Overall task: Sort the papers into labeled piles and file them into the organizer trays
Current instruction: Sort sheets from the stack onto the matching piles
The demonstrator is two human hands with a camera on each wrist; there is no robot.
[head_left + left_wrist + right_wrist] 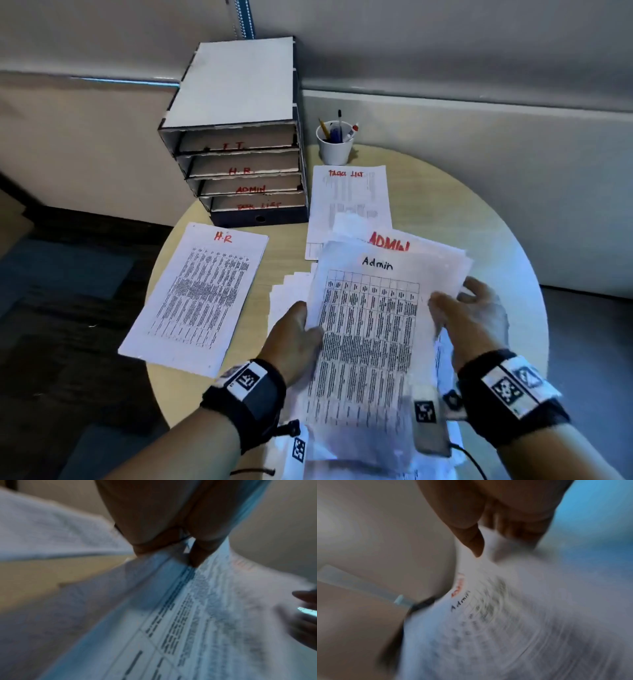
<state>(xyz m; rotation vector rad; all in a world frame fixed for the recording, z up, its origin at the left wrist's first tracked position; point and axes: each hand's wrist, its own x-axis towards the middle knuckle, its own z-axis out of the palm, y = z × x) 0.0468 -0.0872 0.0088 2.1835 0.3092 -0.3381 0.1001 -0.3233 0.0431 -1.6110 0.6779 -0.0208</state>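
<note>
I've got the Admin sheet [368,329] lifted over the loose papers [291,291] at the desk's [479,212] near edge. Left hand [294,339] fingers clamped on its left edge, right hand [469,318] fingers pinching the right edge. H.R pile [198,294] lies left, Tasks List pile [349,198] beside the organizer [236,137]. Wrist views blurred.

trays [239,171] – I.T., H.R., ADMIN | sheets – H.R [195,294], Admin [370,329]
</note>
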